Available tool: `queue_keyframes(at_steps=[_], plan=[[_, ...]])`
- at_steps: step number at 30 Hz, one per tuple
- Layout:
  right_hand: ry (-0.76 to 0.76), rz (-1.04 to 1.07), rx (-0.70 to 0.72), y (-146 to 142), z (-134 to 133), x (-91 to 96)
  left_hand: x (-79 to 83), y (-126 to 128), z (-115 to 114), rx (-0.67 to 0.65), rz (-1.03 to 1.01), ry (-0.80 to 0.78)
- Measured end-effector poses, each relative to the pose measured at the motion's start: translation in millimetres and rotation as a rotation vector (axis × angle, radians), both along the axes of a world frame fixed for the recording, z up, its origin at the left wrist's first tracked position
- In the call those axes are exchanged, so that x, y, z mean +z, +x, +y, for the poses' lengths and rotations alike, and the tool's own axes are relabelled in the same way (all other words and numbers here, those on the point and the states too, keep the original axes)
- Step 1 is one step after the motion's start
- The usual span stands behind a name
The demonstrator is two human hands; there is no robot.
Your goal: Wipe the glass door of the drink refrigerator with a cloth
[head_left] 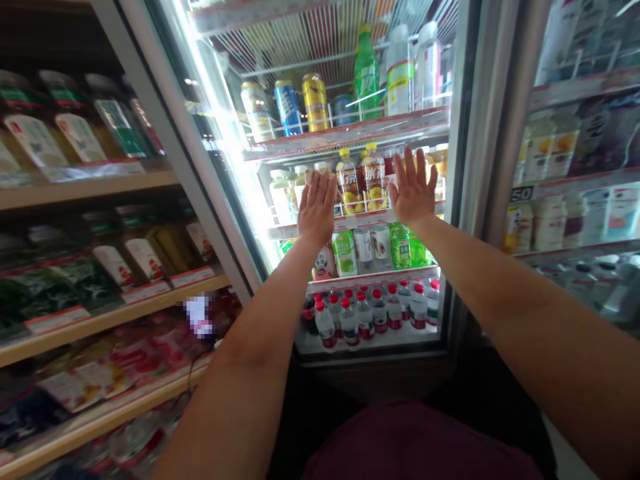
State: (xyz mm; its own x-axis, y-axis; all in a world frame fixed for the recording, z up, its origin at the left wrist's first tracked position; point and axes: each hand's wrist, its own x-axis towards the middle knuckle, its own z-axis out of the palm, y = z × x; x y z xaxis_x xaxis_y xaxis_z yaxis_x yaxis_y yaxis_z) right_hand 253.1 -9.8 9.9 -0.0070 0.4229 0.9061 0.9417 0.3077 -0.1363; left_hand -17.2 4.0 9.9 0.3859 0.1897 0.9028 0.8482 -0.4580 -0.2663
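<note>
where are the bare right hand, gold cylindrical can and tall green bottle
Bare right hand (pixel 414 199): head view, back of hand
Gold cylindrical can (pixel 315 102): head view, front side
Tall green bottle (pixel 367 75): head view, body

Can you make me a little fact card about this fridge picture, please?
Place: lit fridge
Left grip: open, holding nothing
Right grip: open, fingers spread, holding nothing
Between them, in the picture: two yellow-capped bottles
Higher shelf: cans, green bottle
Bottom: red-capped bottles
Touching: can't tell if either grip touches anything
</note>
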Motion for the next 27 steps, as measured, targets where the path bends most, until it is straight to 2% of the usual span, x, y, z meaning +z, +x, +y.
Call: queue_keyframes(at_steps=[2, 4, 6, 8, 10, 14, 16, 20, 23, 27], plan=[[0.012, 0.007, 0.009, 1, 2, -1.3, -4.6, 2, 2, -0.008, -0.059, 0.008], [0.036, 0.014, 0.021, 1, 5, -2.5, -17.8, 6, 2, -0.023, -0.076, 0.01], [0.053, 0.016, 0.025, 1, 6, -2.9, -33.5, 9, 1, -0.042, -0.038, 0.006], [0.051, 0.012, 0.011, 0, 5, -2.4, -41.8, 10, 2, -0.056, 0.009, 0.002], [0.025, 0.006, -0.009, -1, 2, -1.5, -38.0, 8, 5, -0.054, 0.033, 0.008], [0.039, 0.003, -0.002, 0, 3, -1.6, -19.2, 7, 11, -0.012, -0.022, 0.037], [0.061, 0.017, 0.015, 1, 6, -2.8, -20.3, 8, 10, -0.001, -0.046, 0.026], [0.06, 0.031, 0.009, 1, 9, -3.8, -33.0, 8, 4, -0.048, 0.028, 0.001], [0.041, -0.006, -0.009, 0, 5, -2.8, -28.6, 6, 6, -0.069, 0.04, 0.016], [0.035, -0.011, -0.032, 0, 2, -2.7, -24.5, 12, 7, -0.052, -0.057, 0.009]])
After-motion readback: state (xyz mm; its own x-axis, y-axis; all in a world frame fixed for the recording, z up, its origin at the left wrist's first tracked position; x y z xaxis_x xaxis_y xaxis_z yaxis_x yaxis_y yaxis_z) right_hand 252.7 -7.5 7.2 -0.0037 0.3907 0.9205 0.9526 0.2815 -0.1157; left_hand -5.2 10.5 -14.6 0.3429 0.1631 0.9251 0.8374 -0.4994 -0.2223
